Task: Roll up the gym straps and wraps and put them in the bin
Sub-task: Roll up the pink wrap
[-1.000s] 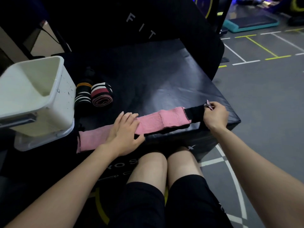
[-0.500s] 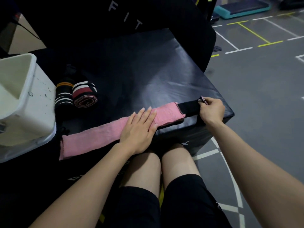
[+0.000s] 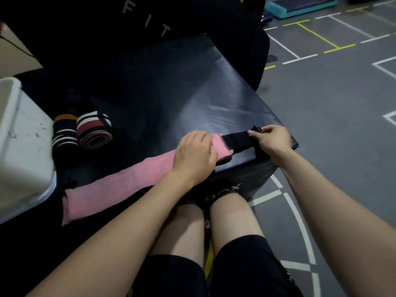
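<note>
while you're sitting at the black padded box (image 3: pixel 192 99), your left hand (image 3: pixel 194 157) is lying palm down on the pink wrap (image 3: pixel 132 181), fingers relaxed and together, pressing it onto the box top near the wrap's right end. your right hand (image 3: pixel 272 140) is curling round the black strap end (image 3: pixel 237 140) of that same wrap, thumb and fingers pinching its tip just above the box's front right corner, so the black piece is running taut between your two hands. the pink wrap is lying flat and unrolled, stretching diagonally along the near edge of the box, its far end sitting down at the lower left, close to the white bin (image 3: pixel 23 146). the bin is standing at the left edge of view, its rim only partly showing, and you can't see what's inside it from here. just beside the bin's right wall, two rolled wraps are resting on the box: a black one with white and orange stripes (image 3: pixel 64 133) touching the bin side, and a red, white and black one (image 3: pixel 94 131) right against it, its spiral end facing you. both are sitting well apart from your hands. your bare knees and black shorts (image 3: pixel 235 269) are showing below the box, and the grey gym floor (image 3: pixel 334 99) with white and yellow lines is spreading out on the right.
</note>
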